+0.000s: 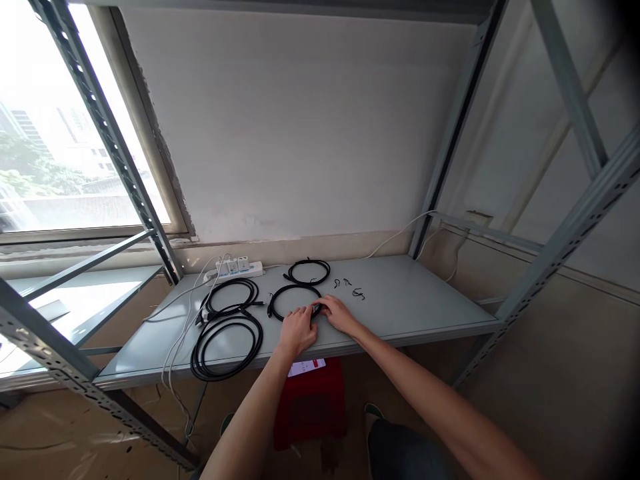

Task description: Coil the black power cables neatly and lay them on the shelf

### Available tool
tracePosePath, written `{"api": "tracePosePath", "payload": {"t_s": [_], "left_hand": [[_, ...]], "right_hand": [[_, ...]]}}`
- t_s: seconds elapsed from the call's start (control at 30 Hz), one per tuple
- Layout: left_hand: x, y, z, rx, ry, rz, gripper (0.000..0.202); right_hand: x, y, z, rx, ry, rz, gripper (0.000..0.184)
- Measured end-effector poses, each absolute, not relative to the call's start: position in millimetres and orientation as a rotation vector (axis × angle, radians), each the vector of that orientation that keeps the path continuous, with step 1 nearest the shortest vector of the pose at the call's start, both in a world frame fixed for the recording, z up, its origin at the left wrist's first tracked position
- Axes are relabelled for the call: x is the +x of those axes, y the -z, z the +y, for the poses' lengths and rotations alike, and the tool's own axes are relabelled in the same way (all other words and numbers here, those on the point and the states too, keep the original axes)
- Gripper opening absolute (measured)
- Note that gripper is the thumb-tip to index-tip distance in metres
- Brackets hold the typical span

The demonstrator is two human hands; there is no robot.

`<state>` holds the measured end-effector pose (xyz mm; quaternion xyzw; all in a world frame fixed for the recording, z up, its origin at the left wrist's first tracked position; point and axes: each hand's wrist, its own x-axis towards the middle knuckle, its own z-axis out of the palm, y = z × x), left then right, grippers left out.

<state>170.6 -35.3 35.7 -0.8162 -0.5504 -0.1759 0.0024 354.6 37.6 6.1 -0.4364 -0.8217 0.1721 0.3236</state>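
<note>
A coiled black cable point(283, 291) lies on the grey metal shelf point(400, 300), its near right side under my fingers. My left hand point(299, 328) is closed on the front of this coil. Against the coil's right edge, my right hand point(337, 313) has its thumb and fingers pinched on the same cable. Behind it lies another black coil point(329, 270). To the left rest two more coiled cables, one farther back point(257, 291) and one nearer the front edge point(260, 340). Several short black twist ties point(357, 293) are scattered right of the coils.
A white power strip point(255, 269) with plugs stands at the back left, and white cords point(175, 343) hang over the front edge. A red stool point(310, 407) is below the shelf. Metal uprights point(447, 140) frame both sides, with a window point(65, 133) at left.
</note>
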Motion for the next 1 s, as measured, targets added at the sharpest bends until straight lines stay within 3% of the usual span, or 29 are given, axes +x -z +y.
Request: {"api": "tracePosePath", "payload": {"t_s": [0.17, 0.33, 0.53, 0.73, 1.0], "left_hand": [[171, -34, -35, -2.552, 0.569, -1.696, 0.028], [169, -31, -32, -2.572, 0.579, -1.653, 0.036], [168, -32, -30, -2.572, 0.576, -1.707, 0.025], [169, -34, -30, -2.554, 0.589, -1.735, 0.011], [168, -29, -27, -2.526, 0.631, -1.662, 0.008]], "right_hand": [[351, -10, 26, -1.145, -0.381, -2.161, 0.031], [350, -16, 25, -1.144, -0.416, -2.088, 0.043], [353, -12, 32, -1.158, -0.528, -1.981, 0.044], [352, -8, 35, -1.185, -0.401, -2.008, 0.031], [351, -7, 32, -1.171, -0.385, -2.023, 0.033]]}}
